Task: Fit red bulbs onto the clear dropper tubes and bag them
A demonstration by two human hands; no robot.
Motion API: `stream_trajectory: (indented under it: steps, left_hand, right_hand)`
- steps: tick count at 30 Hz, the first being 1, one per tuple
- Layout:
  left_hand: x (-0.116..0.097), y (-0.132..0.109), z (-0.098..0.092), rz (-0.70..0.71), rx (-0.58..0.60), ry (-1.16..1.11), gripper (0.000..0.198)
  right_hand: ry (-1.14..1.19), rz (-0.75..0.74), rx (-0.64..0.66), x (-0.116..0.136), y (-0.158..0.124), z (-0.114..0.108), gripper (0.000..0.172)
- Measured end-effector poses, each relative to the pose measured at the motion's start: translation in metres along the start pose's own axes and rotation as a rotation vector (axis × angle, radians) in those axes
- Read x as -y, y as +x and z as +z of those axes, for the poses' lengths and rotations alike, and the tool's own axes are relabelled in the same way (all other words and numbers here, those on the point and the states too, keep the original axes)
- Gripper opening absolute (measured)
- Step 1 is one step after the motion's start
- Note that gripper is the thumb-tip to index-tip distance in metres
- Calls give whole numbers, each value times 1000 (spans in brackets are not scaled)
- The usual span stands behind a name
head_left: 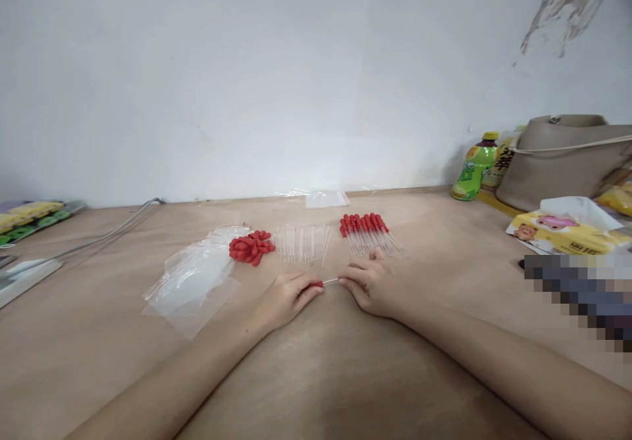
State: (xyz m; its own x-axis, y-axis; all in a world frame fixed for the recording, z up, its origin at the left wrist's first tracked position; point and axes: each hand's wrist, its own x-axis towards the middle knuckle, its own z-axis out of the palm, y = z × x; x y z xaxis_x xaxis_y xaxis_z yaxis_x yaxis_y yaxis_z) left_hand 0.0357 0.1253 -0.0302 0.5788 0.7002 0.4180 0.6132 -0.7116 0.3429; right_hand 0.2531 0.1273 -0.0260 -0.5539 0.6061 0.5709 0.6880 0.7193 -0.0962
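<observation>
"Both forearms lie on the tan wooden surface [345, 374], and just past them the left hand [289, 298] and right hand [368, 285] meet. What's between them?"

"The left grip is pinched shut on a small red rubber bulb [316, 284]. The right grip is closed on a thin clear tube [330, 282]. The two parts are end to end, just above the middle of the surface."

"Where's the risk?"

"In the tube, I'd say. It looks slender, so a push off its axis could bend or snap it, or it could slide through the fingers. The bulb might spring loose and roll."

"And further out?"

"Flat clear plastic bags [192, 285] lie near the left wrist—a forearm sweep would drag them. The right hand sits just in front of a bundle of clear tubes with red bulbs fitted [368, 232], and a knuckle could scatter it. Beside that are a row of bare clear tubes [302, 242] and a heap of loose red rubber bulbs [251, 247]. The green drink bottle [474, 166] stands well apart."
</observation>
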Motion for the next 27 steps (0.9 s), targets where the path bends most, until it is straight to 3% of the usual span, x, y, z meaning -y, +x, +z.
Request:
stream_trajectory:
  steps: [10,19,27]
  left_hand:
    - [-1,2,-4,-75,-102,-99,19]
    - [-1,0,0,-120,-113,-212,17]
    - [-2,-2,2,-159,-117,-278,17]
  right_hand:
    - [253,6,-7,-9,-4,3,18]
    - [202,-17,-92,-5,-4,13,17]
    - [182,-29,-55,3,-2,8,22]
